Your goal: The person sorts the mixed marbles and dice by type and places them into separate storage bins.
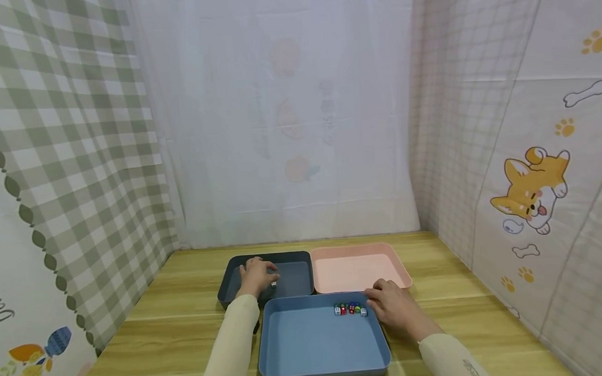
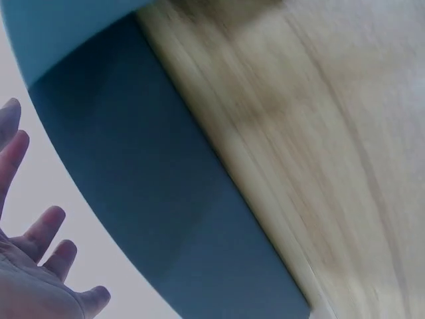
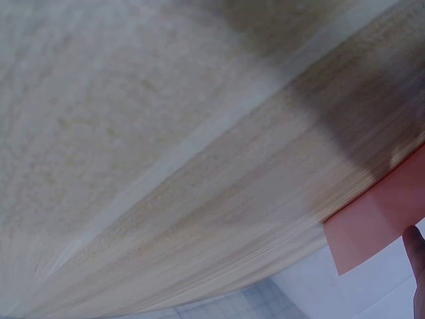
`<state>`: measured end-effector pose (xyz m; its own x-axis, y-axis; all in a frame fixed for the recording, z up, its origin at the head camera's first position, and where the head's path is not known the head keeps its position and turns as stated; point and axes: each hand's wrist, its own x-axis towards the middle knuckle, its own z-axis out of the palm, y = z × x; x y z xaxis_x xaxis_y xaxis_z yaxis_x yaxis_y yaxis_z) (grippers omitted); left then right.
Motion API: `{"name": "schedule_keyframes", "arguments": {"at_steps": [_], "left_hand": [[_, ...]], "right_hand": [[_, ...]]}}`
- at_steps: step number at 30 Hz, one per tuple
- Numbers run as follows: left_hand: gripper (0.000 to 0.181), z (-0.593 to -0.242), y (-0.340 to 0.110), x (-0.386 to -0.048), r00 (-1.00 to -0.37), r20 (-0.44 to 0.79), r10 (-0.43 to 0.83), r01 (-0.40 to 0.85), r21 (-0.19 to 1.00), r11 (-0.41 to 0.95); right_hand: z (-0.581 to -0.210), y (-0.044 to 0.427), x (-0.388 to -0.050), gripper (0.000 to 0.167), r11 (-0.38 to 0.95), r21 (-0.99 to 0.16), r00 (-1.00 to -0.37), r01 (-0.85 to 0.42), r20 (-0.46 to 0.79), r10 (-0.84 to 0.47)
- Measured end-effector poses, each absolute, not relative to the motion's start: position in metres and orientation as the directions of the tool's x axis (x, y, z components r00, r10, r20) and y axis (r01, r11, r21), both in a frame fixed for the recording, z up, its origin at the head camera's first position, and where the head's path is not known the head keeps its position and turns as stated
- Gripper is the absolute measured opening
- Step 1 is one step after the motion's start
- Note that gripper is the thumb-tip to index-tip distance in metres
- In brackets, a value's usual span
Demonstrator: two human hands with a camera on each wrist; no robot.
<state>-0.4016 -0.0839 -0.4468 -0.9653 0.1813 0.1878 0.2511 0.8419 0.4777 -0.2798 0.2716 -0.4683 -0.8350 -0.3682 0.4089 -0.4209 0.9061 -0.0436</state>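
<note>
In the head view my left hand [image 1: 256, 276] is over the dark tray [image 1: 296, 276], fingers spread and bent loosely, with a small white die [image 1: 274, 284] just beside the fingertips. The left wrist view shows that hand [image 2: 40, 272] with its fingers apart and nothing between them. My right hand [image 1: 397, 309] is at the upper right corner of the blue tray [image 1: 321, 342], fingers loosely bent. Several small dice [image 1: 351, 308] in white, red, blue and green lie in a row along the blue tray's far side, left of that hand.
A pink tray [image 1: 356, 269] stands behind the blue one, to the right of the dark tray. All three stand on a wood-grain table [image 1: 186, 330]. A white curtain [image 1: 288, 116] hangs behind, with a checked cloth [image 1: 95, 140] at the left and a printed cloth [image 1: 542, 124] at the right.
</note>
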Motion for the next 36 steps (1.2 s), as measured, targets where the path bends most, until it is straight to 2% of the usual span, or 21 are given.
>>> {"name": "schedule_keyframes", "arguments": {"at_steps": [11,20,36], "left_hand": [[0.028,-0.443,-0.072,-0.397,-0.959,0.219,0.181,0.272,0.522,0.808],[0.024,-0.433,-0.067,-0.393,-0.955,0.226,0.194,0.286,0.519,0.805],[0.024,-0.416,-0.035,-0.38,-0.928,0.247,0.28,0.373,0.575,0.728]], "right_hand": [[-0.469,0.272,-0.279,0.023,0.911,-0.054,-0.846,-0.41,0.396,-0.357],[-0.467,0.271,-0.278,0.022,0.908,-0.052,-0.841,-0.415,0.404,-0.361],[-0.469,0.272,-0.28,0.024,0.915,-0.047,-0.85,-0.402,0.391,-0.353]]}}
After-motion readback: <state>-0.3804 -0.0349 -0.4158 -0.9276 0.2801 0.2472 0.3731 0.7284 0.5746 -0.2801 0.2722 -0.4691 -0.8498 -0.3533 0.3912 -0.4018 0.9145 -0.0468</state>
